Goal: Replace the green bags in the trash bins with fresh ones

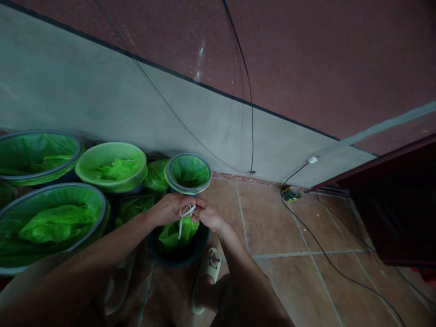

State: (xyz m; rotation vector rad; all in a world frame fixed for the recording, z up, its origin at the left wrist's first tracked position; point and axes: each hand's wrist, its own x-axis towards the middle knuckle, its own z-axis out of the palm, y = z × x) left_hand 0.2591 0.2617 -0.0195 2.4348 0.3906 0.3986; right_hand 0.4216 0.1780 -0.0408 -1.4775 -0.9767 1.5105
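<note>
Pinching white strip [180, 227] at 7 o'clock in view with left hand [172, 209] and right hand [209, 217], fingers narrow, over green bag [184, 235] in dark bin [175, 262]. Could drop or tangle it through slack grip, or bump lined bin [188, 190] at 12 o'clock from hands by reaching forward. Could tear green bag by yanking, if joined to strip; cannot tell.

Dim light — soft detail (wide-angle bowing)
</note>
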